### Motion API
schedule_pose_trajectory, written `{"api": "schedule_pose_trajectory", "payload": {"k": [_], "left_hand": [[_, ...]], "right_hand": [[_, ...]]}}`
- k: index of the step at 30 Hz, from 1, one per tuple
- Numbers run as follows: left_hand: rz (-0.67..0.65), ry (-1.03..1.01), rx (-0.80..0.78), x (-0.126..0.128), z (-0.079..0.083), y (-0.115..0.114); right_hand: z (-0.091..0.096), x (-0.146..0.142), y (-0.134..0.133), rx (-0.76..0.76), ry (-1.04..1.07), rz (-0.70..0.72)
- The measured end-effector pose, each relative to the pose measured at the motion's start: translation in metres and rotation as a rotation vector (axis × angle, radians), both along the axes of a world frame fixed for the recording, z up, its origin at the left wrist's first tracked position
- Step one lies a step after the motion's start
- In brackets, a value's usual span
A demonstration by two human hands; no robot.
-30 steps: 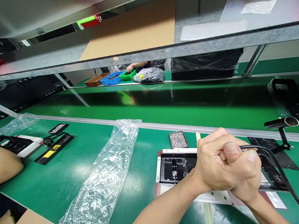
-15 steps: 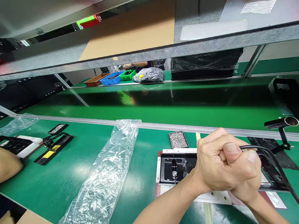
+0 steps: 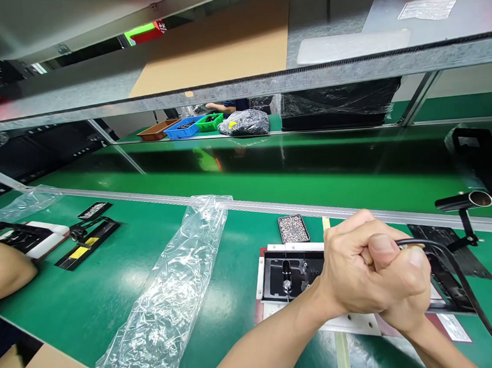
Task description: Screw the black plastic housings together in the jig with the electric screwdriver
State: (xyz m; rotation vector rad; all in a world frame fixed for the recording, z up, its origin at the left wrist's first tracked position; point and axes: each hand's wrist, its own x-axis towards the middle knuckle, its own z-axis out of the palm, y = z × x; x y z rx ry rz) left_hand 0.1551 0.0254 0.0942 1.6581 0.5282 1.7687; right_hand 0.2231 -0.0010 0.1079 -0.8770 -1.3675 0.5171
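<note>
Green bench: our left hand (image 3: 360, 271) and right hand (image 3: 407, 302) clench the corded driver (image 3: 451, 260) over the black housing (image 3: 288, 273); driving step, needs steady downward pressure.

Two bare forearms, sleeveless to the frame edge; ringless, ungloved hands (image 3: 372, 276).
</note>
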Motion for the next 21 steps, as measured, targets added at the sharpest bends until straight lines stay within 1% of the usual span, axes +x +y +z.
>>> {"api": "schedule_pose_trajectory", "payload": {"k": [4, 9, 15, 19, 21], "left_hand": [[-0.002, 0.024, -0.029, -0.0007, 0.0018, -0.0005], [-0.014, 0.059, -0.052, -0.002, 0.0026, -0.0007], [-0.014, 0.068, -0.058, -0.0014, 0.0013, -0.001], [-0.011, 0.025, -0.015, -0.0004, 0.0003, -0.0007], [-0.014, 0.027, -0.029, -0.0002, -0.0004, -0.0007]], "right_hand": [[0.0014, -0.001, 0.001, 0.105, -0.067, 0.04], [0.0022, -0.0005, 0.0007, 0.177, -0.123, 0.05], [-0.0036, 0.0003, 0.0012, 0.187, -0.15, 0.022], [-0.0019, 0.0003, 0.0011, 0.199, -0.16, 0.035], [-0.0003, 0.0004, 0.001, 0.202, -0.166, 0.046]]}}
